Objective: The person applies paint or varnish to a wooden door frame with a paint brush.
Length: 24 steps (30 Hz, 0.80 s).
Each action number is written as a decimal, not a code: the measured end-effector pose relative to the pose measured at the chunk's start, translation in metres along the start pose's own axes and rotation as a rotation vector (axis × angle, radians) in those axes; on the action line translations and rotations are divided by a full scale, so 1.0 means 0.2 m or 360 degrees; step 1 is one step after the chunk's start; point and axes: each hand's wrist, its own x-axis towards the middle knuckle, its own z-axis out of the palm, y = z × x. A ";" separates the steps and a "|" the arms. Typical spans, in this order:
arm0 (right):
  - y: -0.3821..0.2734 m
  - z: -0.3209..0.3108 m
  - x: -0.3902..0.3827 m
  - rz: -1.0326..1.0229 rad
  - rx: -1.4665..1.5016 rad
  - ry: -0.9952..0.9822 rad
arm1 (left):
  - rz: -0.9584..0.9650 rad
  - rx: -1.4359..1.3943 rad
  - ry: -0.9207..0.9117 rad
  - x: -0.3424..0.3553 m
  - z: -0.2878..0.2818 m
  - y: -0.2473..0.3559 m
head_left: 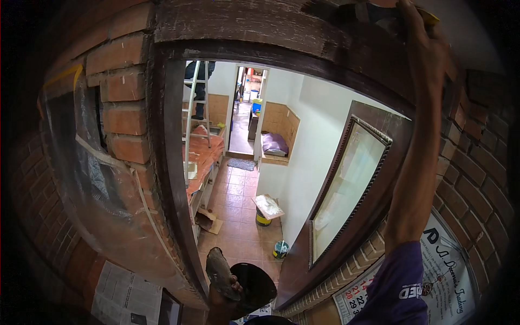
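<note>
High at the upper right, my right hand (420,27) is closed round a paintbrush (368,13). Its dark bristles touch the dark brown wooden lintel (244,24) above the doorway. Low in the middle, my left hand (234,286) has its fingers curled at the edge of a grey, stained, flattish piece (219,271), whose kind I cannot make out. Right beside those fingers is a dark round container (254,287); its contents are too dark to see, and I cannot tell whether the hand grips its rim too.
A brown door with a glass panel (349,179) stands swung inward at the right. Plastic sheeting (92,162) hangs by the left brickwork. Beyond the doorway are a stepladder (196,103), a covered counter (208,154), a board-topped bucket (264,219) and a small paint can (280,249).
</note>
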 end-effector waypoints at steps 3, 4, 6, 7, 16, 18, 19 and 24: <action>-0.09 -0.06 0.04 0.0191 -0.0036 0.0042 | 0.0028 -0.0003 -0.0018 -0.01 0.02 0.00; -0.12 -0.10 0.06 0.0198 0.0019 -0.0092 | 0.0018 -0.0003 -0.0023 -0.01 0.03 0.00; -0.11 -0.13 0.06 -0.0050 0.0103 -0.0366 | 0.0011 0.0001 -0.0016 -0.01 0.03 -0.01; -0.10 -0.10 0.05 -0.0041 0.0112 -0.0368 | 0.0021 0.0002 -0.0006 -0.02 0.04 -0.01; -0.05 -0.04 0.15 0.0049 0.0192 -0.0405 | 0.0007 0.0031 0.0086 -0.02 0.04 -0.03; -0.01 -0.01 0.14 0.0109 0.0142 -0.0306 | -0.0047 -0.0069 0.0086 -0.05 0.07 -0.03; -0.01 0.01 0.12 0.0114 0.0139 -0.0310 | -0.0050 -0.0071 0.0092 -0.04 0.06 -0.02; -0.03 0.00 0.07 0.0304 -0.0129 -0.0166 | -0.0025 -0.0003 0.0085 -0.02 -0.04 -0.02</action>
